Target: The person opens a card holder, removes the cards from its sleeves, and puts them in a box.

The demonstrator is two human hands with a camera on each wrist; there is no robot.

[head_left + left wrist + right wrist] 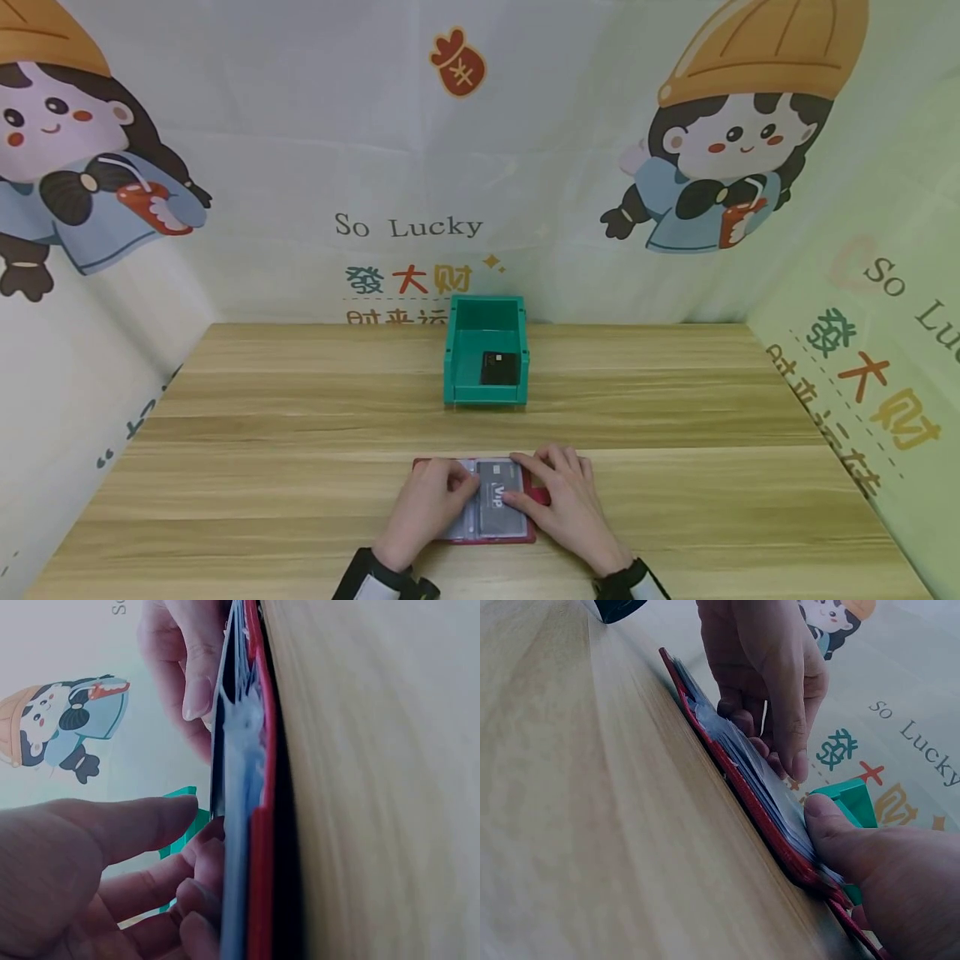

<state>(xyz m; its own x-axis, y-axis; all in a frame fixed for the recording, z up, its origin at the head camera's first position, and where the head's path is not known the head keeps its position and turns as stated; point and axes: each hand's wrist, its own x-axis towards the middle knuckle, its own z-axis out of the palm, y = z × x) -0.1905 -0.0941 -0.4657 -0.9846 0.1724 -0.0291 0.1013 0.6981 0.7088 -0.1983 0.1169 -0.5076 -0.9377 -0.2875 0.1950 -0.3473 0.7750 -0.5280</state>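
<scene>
A red card holder (491, 542) lies spread open on the table, with clear plastic sleeves (459, 527) inside. A dark grey card lettered VIP (500, 518) sits in the right-hand sleeve. My right hand (566, 496) grips the holder's right side, its thumb on the VIP card and its fingers along the far edge. Over the left half is my left hand (429, 504), fingers loosely bent and touching the sleeves. In the left wrist view its thumb (161, 821) stays apart from the pages, and nothing shows between thumb and fingers.
Beyond the holder stands a teal bin (448, 367) at the table's back edge, with a black card (498, 368) inside. The wooden table (262, 467) meets a printed cloth backdrop (300, 150) at the back and sides.
</scene>
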